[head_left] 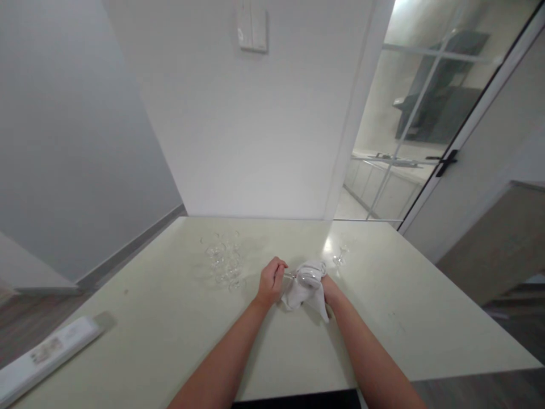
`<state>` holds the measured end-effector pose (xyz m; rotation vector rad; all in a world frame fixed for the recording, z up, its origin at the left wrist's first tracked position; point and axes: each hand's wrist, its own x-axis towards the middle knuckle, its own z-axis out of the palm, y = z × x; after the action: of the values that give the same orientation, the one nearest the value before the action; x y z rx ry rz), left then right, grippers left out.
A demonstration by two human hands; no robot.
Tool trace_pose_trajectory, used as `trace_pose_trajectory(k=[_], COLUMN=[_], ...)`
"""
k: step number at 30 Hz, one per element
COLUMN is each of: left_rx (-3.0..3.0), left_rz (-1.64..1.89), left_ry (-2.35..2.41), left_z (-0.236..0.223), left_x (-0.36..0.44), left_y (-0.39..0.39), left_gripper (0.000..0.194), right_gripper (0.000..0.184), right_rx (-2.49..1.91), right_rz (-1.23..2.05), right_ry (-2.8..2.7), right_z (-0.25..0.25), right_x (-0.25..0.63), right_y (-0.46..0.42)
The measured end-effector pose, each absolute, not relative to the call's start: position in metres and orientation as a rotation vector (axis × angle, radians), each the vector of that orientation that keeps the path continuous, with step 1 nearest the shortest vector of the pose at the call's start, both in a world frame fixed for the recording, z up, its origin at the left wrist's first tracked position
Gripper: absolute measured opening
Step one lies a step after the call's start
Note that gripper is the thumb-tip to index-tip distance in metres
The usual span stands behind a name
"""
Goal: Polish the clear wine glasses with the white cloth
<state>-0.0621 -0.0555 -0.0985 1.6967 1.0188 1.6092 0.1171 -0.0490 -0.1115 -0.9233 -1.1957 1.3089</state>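
Tilted on its side above the table, a clear stemmed glass (309,278) is held between my two hands. My left hand (271,280) is closed round its stem or foot end. A white cloth (298,295) wraps the bowl, and my right hand (329,290) grips the cloth around it; most of those fingers are hidden behind the fabric. Left of my hands stands a group of several clear glasses (225,262). One more small clear glass (340,255) stands beyond my right hand.
The pale glossy table (170,329) reaches to a white wall (255,142). A long white box (49,355) lies at the left front edge. At the right is a glass-paned door with a black handle (446,162). A white switch plate (252,25) is on the wall.
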Motion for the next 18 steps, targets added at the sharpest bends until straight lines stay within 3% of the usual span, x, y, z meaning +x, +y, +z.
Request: trace_pose_trajectory(k=[7,18], left_rx=[1.344,0.914], left_rz=[1.762,1.622], left_ry=[1.111,1.009], left_z=[-0.109,-0.115], left_x=[-0.06,-0.044], left_y=[-0.04,-0.034], left_gripper=[0.028,0.032], right_gripper=[0.033,0.04], right_rx=[-0.851,-0.659], right_rz=[1.54,1.456], right_ry=[-0.795,-0.695], right_z=[-0.104,-0.107], right_x=[0.102,0.097], right_y=[-0.05,-0.046])
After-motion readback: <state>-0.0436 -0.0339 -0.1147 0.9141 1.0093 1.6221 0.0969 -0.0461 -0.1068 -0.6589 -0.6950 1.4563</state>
